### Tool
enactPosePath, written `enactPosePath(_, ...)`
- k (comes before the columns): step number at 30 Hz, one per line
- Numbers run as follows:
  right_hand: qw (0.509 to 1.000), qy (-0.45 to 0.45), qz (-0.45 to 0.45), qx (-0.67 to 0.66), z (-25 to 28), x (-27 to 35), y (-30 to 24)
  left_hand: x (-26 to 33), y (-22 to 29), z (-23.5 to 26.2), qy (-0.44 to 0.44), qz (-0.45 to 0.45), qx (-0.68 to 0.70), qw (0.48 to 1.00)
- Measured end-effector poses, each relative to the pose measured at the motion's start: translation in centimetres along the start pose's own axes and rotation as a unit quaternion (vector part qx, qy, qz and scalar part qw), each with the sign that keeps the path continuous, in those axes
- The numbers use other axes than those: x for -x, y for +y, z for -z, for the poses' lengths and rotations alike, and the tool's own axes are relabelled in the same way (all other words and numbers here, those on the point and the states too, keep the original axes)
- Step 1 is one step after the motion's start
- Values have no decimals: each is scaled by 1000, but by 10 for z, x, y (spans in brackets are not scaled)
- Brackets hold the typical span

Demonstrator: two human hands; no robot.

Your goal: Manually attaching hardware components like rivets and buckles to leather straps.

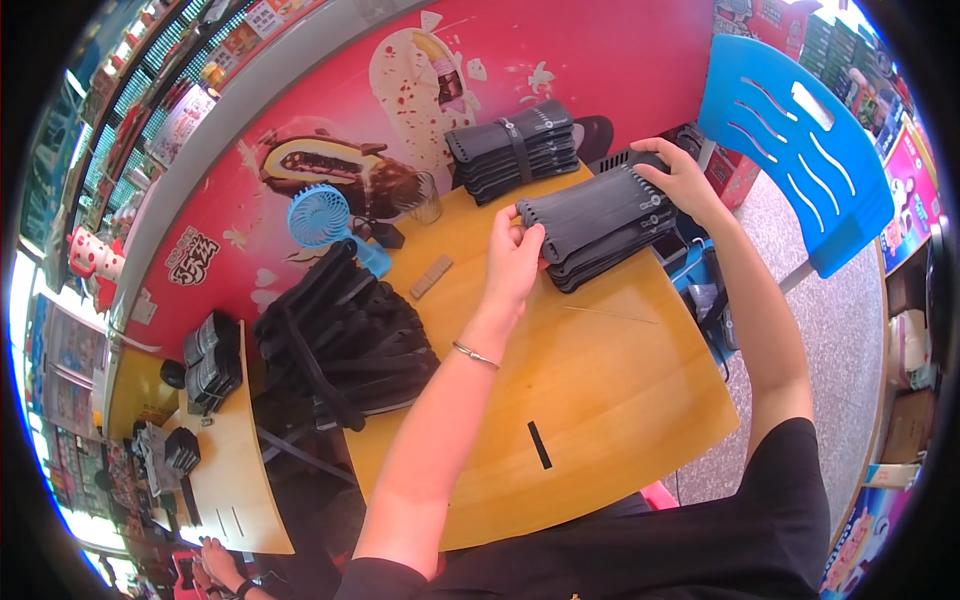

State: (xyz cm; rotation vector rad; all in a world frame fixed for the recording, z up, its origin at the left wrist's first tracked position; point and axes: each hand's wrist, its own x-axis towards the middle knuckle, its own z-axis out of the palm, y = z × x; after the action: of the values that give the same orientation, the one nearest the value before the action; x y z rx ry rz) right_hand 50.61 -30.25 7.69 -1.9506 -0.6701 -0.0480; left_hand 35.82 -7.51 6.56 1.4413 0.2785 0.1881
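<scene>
A stack of flat, dark grey fabric-like pieces (600, 222) lies on the far right part of the wooden table (600, 390). Rows of small dots run along its ends. My left hand (513, 258) pinches the stack's left end, thumb on top. At the opposite end, my right hand (680, 185) curls its fingers around the far right corner. Behind this stack sits a similar bundle (490, 162) with a dark band around it. A large heap of black pieces (350, 335) rests at the table's left side, with a long black strap across it.
A blue fan (320, 216), a clear glass (427, 200) and small tan blocks (431, 277) stand near the pink wall. One black strip (540, 444) lies nearer me. A blue chair (795, 140) is at right. Another person's hand (218, 562) shows lower left, by a second table (235, 470).
</scene>
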Motion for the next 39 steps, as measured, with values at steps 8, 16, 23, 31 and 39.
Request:
enactPosePath(8,1000,23,-17,5,-4,1,9,0,-1,0,0,-26,-26,999)
enactPosePath(16,999,28,4,15,-7,1,14,1,-6,1,3,-28,-38,999)
enactPosePath(23,997,46,-19,50,-7,-1,22,-1,-12,0,16,-22,-47,999)
enactPosePath(31,988,59,-71,125,-7,-2,21,-8,-15,9,75,-354,-388,848)
enactPosePath(39,980,51,-118,154,-7,-2,21,2,-17,1,0,-319,-410,854)
